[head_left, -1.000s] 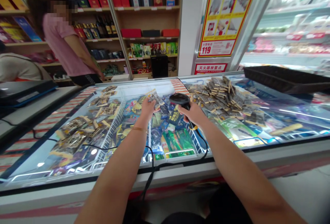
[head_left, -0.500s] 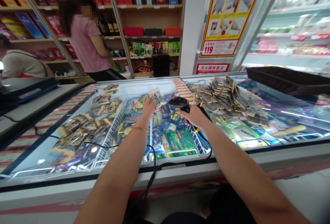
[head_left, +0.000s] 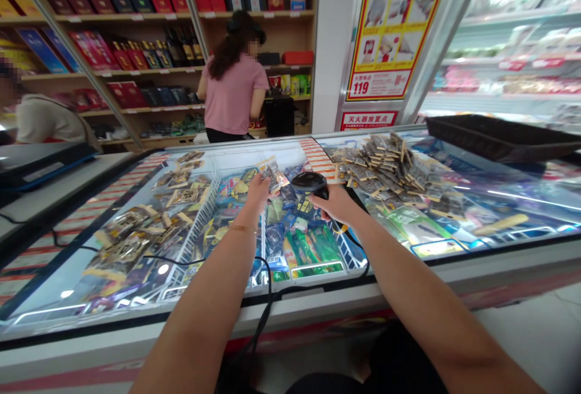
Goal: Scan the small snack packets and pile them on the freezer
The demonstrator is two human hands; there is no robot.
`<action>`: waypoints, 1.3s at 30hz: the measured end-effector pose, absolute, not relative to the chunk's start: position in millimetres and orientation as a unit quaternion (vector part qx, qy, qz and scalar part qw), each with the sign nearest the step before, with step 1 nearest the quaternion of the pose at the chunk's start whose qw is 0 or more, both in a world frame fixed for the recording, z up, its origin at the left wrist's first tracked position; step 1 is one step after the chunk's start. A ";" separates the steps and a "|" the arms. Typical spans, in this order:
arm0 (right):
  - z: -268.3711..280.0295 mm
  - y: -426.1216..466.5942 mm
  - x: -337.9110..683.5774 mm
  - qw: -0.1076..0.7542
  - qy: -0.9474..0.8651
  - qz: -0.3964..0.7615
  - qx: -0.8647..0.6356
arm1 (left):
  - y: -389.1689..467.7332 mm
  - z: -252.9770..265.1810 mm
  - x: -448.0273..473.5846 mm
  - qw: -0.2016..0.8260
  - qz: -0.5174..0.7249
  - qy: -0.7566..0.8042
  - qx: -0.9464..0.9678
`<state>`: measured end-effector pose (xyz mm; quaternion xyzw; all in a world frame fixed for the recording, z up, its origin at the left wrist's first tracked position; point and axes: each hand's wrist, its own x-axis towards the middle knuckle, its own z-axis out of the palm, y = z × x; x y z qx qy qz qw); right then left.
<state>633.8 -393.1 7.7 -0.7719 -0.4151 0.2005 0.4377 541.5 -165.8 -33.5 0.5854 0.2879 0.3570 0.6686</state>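
Observation:
Pinched in my left hand [head_left: 258,191] is a small clear snack packet [head_left: 273,175], held above the glass top of a chest freezer [head_left: 358,288]. My right hand [head_left: 336,203] is wrapped round the handle of a black barcode scanner [head_left: 308,181], whose head points left toward the packet. To the right of the scanner lies a heap of similar dark packets [head_left: 385,161] on the glass. More packets [head_left: 131,230] are spread loosely on the left side. Through the glass I see wire baskets [head_left: 200,224] with colourful frozen packs [head_left: 313,249].
A black cable [head_left: 267,297] runs over the freezer's front edge. An empty-looking black tray [head_left: 499,137] rests at the back right. A person in a pink top [head_left: 236,91] stands by the shelves; another person [head_left: 48,115] is at the far left beside a dark device [head_left: 40,167].
The person in pink has moved right along the shelves. My view has shifted slightly; both hands keep their hold, with the packet and scanner close together.

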 end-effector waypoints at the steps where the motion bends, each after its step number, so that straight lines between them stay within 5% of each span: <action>1: 7.2 -392.9 634.3 0.440 -0.414 0.201 -0.771 | -166.0 -33.2 541.7 0.667 0.359 0.289 0.585; 20: 6.8 -394.4 632.0 0.453 -0.437 0.184 -0.755 | -171.0 -27.8 539.4 0.669 0.369 0.298 0.572; 28: 25.9 -407.3 645.3 0.530 -0.374 0.190 -0.737 | -178.8 -20.1 546.8 0.648 0.365 0.316 0.590; 33: 47.0 -441.7 678.3 0.634 -0.301 0.171 -0.692 | -194.3 -4.4 591.8 0.640 0.333 0.332 0.608; 39: 63.2 -499.0 721.0 0.634 -0.227 0.115 -0.730 | -212.6 3.5 685.9 0.632 0.320 0.345 0.616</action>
